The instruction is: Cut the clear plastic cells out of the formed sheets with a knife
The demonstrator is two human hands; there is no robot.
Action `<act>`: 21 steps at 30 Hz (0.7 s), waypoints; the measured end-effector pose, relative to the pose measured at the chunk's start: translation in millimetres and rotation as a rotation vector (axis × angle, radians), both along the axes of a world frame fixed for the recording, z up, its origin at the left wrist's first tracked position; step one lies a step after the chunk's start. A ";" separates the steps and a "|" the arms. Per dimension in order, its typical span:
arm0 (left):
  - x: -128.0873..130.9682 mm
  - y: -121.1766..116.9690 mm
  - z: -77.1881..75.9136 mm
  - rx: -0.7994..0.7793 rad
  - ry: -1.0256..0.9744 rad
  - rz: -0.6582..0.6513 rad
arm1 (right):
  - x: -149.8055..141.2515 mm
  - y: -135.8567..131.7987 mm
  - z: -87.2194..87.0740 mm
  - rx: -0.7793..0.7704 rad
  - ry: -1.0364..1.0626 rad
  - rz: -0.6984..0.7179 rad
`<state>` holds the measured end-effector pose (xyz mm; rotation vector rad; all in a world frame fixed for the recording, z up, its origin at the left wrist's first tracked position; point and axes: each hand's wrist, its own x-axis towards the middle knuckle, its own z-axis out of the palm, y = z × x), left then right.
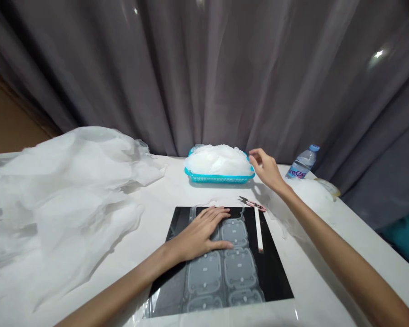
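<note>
My left hand [204,229] lies flat with fingers stretched out on a clear plastic sheet of moulded pockets [230,268], which rests on a black mat [276,277]. My right hand [264,167] reaches out to the right end of a turquoise basket [221,178] heaped with white filmy material [218,160]. Its fingers are curled close together by the basket's rim, and I cannot make out anything in them. A white stick [258,229] lies on the mat's right side. Small pink-handled snips [252,203] lie just beyond the stick.
A big pile of white gauzy fabric [61,190] covers the left of the white table [327,236]. A water bottle [303,164] and a clear bag [327,186] sit at the back right. Grey curtains [225,68] hang behind the table.
</note>
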<state>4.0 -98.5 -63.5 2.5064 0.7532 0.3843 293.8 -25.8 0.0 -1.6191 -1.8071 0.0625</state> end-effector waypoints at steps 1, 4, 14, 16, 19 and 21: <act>-0.6 2.5 -0.2 0.007 -0.003 -0.009 | -0.1 -22.1 -4.5 -0.029 -0.012 0.031; -2.0 9.3 0.9 0.022 -0.004 -0.039 | -1.7 -87.9 -21.3 -0.273 -0.088 0.123; 5.5 -8.6 6.3 0.001 0.034 -0.094 | 4.3 -144.8 -25.6 -0.689 -0.059 0.307; 6.4 -10.0 3.6 -0.007 0.045 -0.097 | 7.4 -147.0 -18.5 -0.617 0.017 0.353; 5.5 -5.1 0.4 -0.017 0.044 -0.106 | 8.0 -149.6 -4.9 -0.505 0.191 0.483; 4.8 -1.3 -0.2 -0.023 0.048 -0.100 | 5.3 -149.9 0.6 -0.455 0.275 0.569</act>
